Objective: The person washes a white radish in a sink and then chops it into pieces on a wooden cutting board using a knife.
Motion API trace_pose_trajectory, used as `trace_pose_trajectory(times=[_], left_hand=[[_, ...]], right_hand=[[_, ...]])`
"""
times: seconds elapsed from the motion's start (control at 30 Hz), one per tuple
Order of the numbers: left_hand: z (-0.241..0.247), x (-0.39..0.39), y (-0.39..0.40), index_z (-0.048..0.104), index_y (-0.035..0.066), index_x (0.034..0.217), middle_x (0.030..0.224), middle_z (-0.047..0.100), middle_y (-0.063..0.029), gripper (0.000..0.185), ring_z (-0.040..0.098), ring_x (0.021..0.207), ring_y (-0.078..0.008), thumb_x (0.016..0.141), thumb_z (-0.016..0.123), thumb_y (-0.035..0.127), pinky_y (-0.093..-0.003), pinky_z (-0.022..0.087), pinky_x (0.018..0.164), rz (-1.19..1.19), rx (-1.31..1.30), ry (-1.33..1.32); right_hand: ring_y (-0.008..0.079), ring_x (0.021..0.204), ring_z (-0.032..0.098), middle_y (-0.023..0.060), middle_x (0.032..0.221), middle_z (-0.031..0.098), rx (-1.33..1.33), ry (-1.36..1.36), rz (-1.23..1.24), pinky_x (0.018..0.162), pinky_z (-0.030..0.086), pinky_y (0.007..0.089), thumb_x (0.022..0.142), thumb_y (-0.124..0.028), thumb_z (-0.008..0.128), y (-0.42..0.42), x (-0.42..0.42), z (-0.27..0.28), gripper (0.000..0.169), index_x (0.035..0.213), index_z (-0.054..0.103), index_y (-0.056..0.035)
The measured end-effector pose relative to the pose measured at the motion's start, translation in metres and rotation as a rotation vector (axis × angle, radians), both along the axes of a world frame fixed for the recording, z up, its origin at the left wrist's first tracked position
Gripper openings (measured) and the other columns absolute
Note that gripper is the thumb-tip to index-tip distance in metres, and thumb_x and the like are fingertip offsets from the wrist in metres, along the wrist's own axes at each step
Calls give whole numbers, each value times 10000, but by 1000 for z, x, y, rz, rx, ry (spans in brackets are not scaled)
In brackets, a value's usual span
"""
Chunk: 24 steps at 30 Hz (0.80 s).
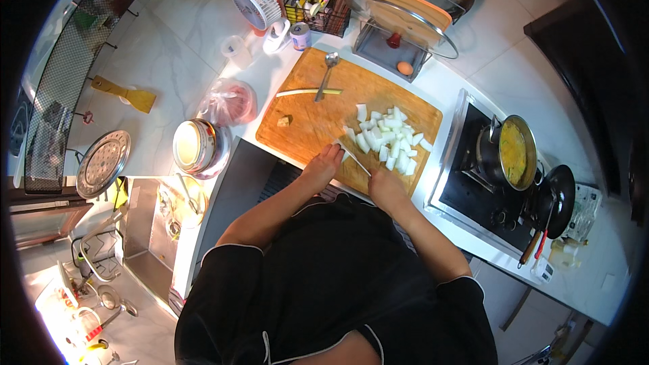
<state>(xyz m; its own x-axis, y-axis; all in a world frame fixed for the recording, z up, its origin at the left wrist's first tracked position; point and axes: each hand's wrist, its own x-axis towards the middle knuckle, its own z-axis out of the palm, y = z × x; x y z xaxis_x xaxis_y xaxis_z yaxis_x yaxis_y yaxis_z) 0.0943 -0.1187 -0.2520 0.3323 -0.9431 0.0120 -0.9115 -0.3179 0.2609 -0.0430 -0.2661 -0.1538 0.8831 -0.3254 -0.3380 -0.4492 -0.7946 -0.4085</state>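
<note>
On the wooden cutting board point(314, 121), my right hand point(388, 190) grips a knife point(357, 159), its blade slanting toward my left fingers. My left hand point(323, 165) is curled at the board's near edge, fingertips against a white vegetable piece point(346, 156) beside the blade. My fingers partly hide this piece. Just beyond the knife lies a loose pile of cut white vegetable chunks point(388, 137). A metal spoon point(325, 76) crosses a pale green stalk point(299, 92) farther up the board. One small tan lump point(283, 121) sits at the board's left side.
At right, a pot of yellow soup point(516, 152) and a black wok point(557, 203) stand at the stove point(471, 162). Stacked bowls point(192, 147) and a plastic bag of reddish food point(233, 101) flank the board's left. An egg point(404, 68) rests in the lid rack behind.
</note>
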Motion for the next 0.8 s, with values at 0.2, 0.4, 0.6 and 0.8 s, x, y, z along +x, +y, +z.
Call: trace_pose_trajectory(times=[0.2,0.4,0.6,0.8], left_hand=[[-1,0,0,497,-18,1143,1238,473,-159,349,479,1167,-289,809,521,80,-377,521,878,20,-45,18],[15,1,13,487,30,1235,1289,457,-107,409,455,1226,-270,837,494,122,-387,506,895,-56,85,-92],[6,1,14,467,18,1276,1292,455,-116,451,437,1253,-266,841,496,135,-380,504,905,-17,53,-45],[14,0,12,463,12,1287,1297,451,-122,462,431,1258,-272,841,494,129,-381,501,914,-34,111,-20]], right_hand=[[423,780,642,274,803,641,18,43,-17,722,515,507,841,-98,475,-5,17,-53,215,833,649,27],[434,774,638,280,781,636,12,-41,-32,714,519,506,825,-86,488,-1,24,-49,199,815,645,36],[432,754,637,276,752,630,-40,-28,31,688,516,509,830,-75,490,4,2,-15,177,815,640,18],[426,761,640,265,769,639,-6,22,-20,695,512,514,840,-76,455,5,4,-17,213,820,645,18]])
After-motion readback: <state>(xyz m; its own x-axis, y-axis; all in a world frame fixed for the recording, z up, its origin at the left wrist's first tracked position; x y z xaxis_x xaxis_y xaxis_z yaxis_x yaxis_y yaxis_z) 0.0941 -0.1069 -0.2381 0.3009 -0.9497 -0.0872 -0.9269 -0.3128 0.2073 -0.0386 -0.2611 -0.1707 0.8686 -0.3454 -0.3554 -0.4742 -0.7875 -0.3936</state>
